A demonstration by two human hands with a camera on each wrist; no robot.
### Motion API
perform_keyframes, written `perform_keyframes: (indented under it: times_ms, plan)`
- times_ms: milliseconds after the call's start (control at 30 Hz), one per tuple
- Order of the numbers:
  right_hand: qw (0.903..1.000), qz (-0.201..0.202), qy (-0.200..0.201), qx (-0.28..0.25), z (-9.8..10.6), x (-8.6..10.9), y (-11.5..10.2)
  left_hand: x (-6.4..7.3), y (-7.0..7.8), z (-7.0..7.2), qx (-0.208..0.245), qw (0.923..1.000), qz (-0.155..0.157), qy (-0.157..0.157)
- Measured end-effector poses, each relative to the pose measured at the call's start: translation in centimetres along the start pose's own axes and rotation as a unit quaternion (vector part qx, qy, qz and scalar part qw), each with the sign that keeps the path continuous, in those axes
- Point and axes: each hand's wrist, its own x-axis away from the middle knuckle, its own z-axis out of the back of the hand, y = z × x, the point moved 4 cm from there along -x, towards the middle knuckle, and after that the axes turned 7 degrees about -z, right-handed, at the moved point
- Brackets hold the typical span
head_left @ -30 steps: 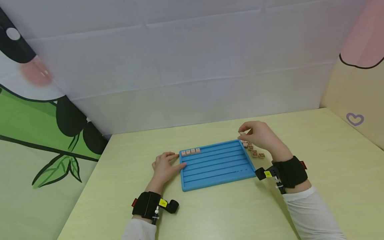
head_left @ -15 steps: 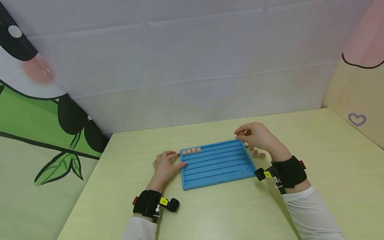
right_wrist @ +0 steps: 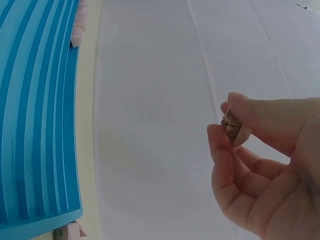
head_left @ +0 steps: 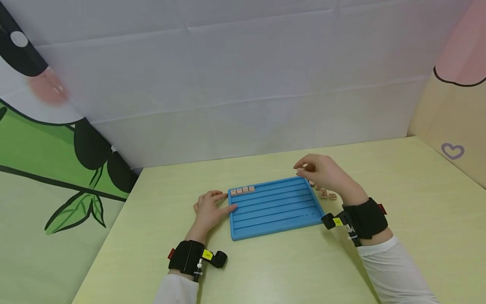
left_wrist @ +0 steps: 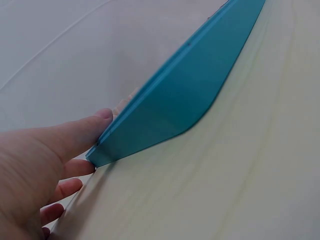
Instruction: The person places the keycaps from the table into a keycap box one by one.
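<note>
Near the far right corner of the tray (head_left: 275, 207), your right hand (head_left: 322, 172) pinches a tile (right_wrist: 232, 126). Your left hand (head_left: 209, 212) grips the left edge; four tiles (head_left: 242, 191) sit in the far row.

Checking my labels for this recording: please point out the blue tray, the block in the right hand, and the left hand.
Blue tray (head_left: 275, 210): head view, bare ridged middle.
Block (right_wrist: 234, 127): right wrist view, marked face.
Left hand (head_left: 208, 213): head view, back of hand.
</note>
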Motion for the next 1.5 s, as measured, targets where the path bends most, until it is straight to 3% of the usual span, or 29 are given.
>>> perform_keyframes:
  times_ms: [167,433,867,1100,1500]
  plan:
    - [0.9994,0.031,0.007,0.012,-0.2,0.0,-0.3,0.0,-0.2,-0.1,-0.003,1.0000,0.000,0.001]
    - [0.9996,0.006,0.014,0.022,-0.4,-0.2,-0.4,0.3,-0.4,0.1,-0.008,1.0000,0.002,0.000]
    - [0.9992,0.028,0.010,0.026,-0.8,-0.7,-0.6,0.1,-0.1,0.1,-0.001,0.9999,-0.009,0.012]
    - [0.9995,0.001,-0.019,0.025,-1.8,-1.0,0.4,-0.3,0.3,-1.0,0.001,1.0000,-0.007,0.005]
    - [0.9982,0.031,-0.038,0.034,-2.3,-3.4,-1.3,-0.1,0.5,-1.5,-0.006,1.0000,-0.005,0.000]
